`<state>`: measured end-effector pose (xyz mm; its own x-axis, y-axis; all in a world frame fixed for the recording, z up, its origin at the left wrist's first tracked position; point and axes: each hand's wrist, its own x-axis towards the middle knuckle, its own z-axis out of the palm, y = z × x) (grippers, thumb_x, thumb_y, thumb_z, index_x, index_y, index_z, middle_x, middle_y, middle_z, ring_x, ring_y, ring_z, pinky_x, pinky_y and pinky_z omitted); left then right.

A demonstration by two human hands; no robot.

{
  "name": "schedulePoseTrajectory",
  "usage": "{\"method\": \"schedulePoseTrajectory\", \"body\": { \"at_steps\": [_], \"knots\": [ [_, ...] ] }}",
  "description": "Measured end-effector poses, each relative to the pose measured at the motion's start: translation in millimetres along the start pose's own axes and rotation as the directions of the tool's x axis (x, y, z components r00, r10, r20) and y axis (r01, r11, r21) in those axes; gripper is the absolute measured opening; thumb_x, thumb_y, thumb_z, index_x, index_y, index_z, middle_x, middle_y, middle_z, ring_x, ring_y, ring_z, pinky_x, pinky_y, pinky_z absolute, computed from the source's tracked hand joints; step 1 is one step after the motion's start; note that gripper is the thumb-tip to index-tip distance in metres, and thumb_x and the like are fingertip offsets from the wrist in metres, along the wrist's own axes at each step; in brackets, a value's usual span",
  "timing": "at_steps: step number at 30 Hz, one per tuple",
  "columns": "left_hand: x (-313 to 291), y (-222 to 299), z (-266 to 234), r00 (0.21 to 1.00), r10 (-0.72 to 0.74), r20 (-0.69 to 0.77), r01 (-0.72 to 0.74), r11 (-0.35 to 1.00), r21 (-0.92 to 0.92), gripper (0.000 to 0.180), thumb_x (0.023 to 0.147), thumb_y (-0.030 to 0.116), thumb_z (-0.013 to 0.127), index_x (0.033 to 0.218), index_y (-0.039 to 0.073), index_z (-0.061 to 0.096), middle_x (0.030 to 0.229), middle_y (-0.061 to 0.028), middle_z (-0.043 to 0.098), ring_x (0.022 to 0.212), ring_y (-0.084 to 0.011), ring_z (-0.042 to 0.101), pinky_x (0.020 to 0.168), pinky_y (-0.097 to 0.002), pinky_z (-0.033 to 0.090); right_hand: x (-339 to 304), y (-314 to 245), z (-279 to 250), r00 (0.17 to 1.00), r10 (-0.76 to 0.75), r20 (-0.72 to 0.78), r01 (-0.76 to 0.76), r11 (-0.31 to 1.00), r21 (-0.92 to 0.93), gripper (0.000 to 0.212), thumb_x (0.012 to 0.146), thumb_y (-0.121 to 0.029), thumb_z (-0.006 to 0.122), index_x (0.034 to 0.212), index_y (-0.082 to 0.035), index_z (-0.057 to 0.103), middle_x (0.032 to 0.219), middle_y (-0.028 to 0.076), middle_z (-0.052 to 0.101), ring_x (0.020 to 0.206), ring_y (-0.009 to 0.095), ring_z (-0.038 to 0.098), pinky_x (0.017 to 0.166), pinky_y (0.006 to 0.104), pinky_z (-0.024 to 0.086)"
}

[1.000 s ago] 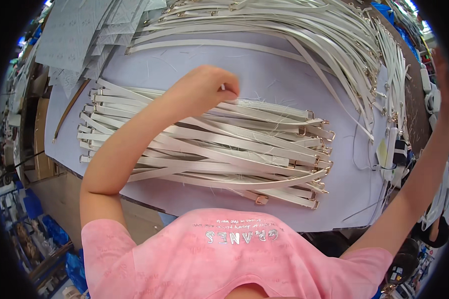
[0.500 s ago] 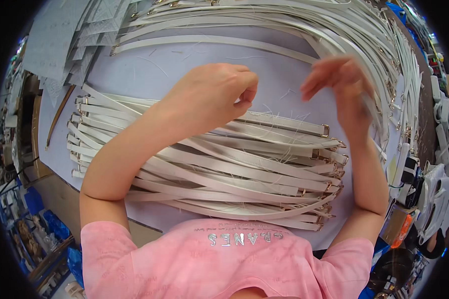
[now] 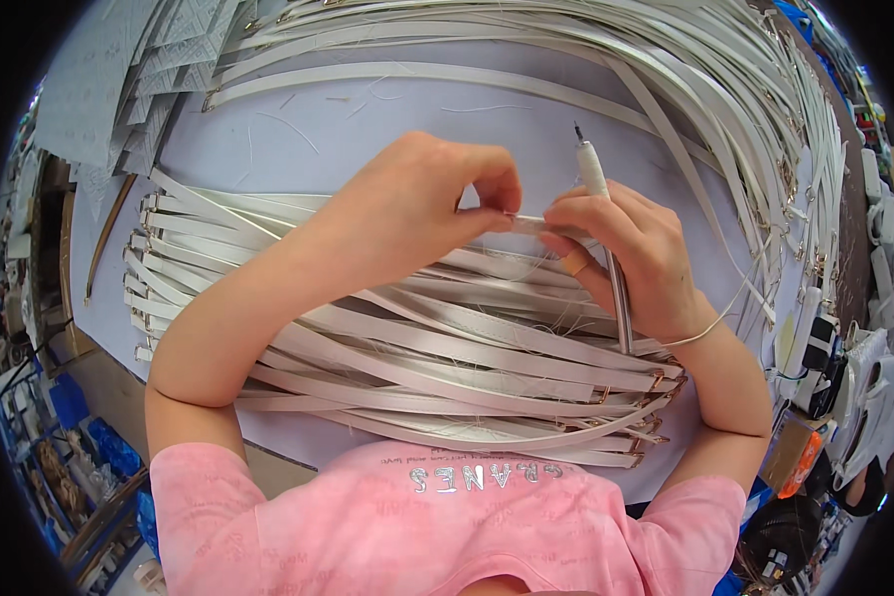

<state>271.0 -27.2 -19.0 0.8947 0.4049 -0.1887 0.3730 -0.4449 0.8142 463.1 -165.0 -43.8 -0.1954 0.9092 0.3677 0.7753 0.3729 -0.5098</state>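
Above a pile of white straps (image 3: 447, 338) with gold-coloured buckles, my two hands are close together. My left hand (image 3: 437, 189) pinches a short piece of a white strap (image 3: 528, 224) between thumb and fingertips. My right hand (image 3: 641, 248) is closed at the strap's other side, its fingertips touching it. Through that same hand runs a pen-shaped tool (image 3: 592, 169), with a white wrapped grip, a thin dark tip pointing up and away, and a metal shaft slanting down. A tan band circles one right finger. The rest of the held strap is hard to separate from the pile.
More white straps (image 3: 705, 109) curve across the far and right side of the table (image 3: 238, 134). Grey patterned sheets (image 3: 94, 89) lie at the far left, beside a narrow brown strip (image 3: 107, 238). Loose threads are scattered about. An orange item (image 3: 803, 465) sits at the right.
My right hand has come down and left to meet my left hand at the strap. The pen-shaped tool now shows in it. My left hand has barely shifted.
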Motion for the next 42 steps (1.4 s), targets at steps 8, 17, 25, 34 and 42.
{"method": "schedulePoseTrajectory", "body": {
  "at_steps": [8, 17, 25, 34, 42],
  "knots": [
    [5, -11, 8, 1.0, -0.009, -0.024, 0.005, 0.989, -0.145, 0.014, 0.086, 0.009, 0.075, 0.099, 0.004, 0.075, 0.077, 0.0003, 0.07, 0.056, -0.003, 0.04, 0.05, -0.0237, 0.035, 3, 0, 12, 0.987, 0.155, -0.048, -0.143, 0.97, 0.197, 0.024, 0.075, 0.005, 0.073, 0.095, -0.002, 0.06, 0.079, 0.007, 0.064, 0.067, 0.017, 0.064, 0.062, 0.0294, 0.052],
    [7, -16, 9, 1.0, 0.015, -0.003, -0.015, 0.987, -0.158, 0.015, 0.084, 0.008, 0.076, 0.098, 0.003, 0.074, 0.076, -0.0002, 0.071, 0.059, -0.0033, 0.045, 0.053, -0.0223, 0.036, 2, 2, 12, 0.984, 0.161, -0.078, -0.14, 0.963, 0.231, 0.02, 0.08, 0.006, 0.068, 0.096, -0.003, 0.059, 0.074, 0.005, 0.061, 0.061, 0.013, 0.057, 0.06, 0.0253, 0.049],
    [8, -29, 11, 0.843, 0.516, -0.15, -0.412, 0.8, 0.436, 0.014, 0.08, 0.007, 0.073, 0.094, 0.003, 0.069, 0.088, -0.002, 0.065, 0.061, -0.0152, 0.057, 0.055, -0.0318, 0.046, 0, 5, 8, 0.972, 0.23, -0.039, -0.213, 0.945, 0.248, 0.027, 0.079, 0.006, 0.07, 0.101, -0.003, 0.057, 0.082, 0.007, 0.061, 0.072, 0.015, 0.061, 0.068, 0.0278, 0.051],
    [9, -14, 34, 0.849, 0.529, 0.011, -0.321, 0.499, 0.805, 0.017, 0.072, 0.007, 0.07, 0.087, 0.006, 0.063, 0.087, -0.0044, 0.06, 0.075, -0.0209, 0.063, 0.059, -0.0347, 0.052, 0, 6, 10, 0.957, 0.288, -0.021, -0.268, 0.912, 0.312, 0.031, 0.079, 0.008, 0.07, 0.104, -0.002, 0.054, 0.087, 0.008, 0.063, 0.078, 0.016, 0.062, 0.071, 0.0284, 0.052],
    [22, -28, 26, 0.919, 0.31, -0.245, -0.241, 0.931, 0.274, 0.006, 0.08, 0.006, 0.068, 0.082, 0.002, 0.065, 0.074, -0.0055, 0.063, 0.067, -0.0166, 0.063, 0.059, -0.0305, 0.052, 2, 8, 7, 0.939, 0.342, 0.04, -0.33, 0.861, 0.387, 0.03, 0.081, 0.009, 0.069, 0.104, -0.001, 0.052, 0.089, 0.007, 0.063, 0.082, 0.014, 0.063, 0.077, 0.0276, 0.054]
  ]
}}
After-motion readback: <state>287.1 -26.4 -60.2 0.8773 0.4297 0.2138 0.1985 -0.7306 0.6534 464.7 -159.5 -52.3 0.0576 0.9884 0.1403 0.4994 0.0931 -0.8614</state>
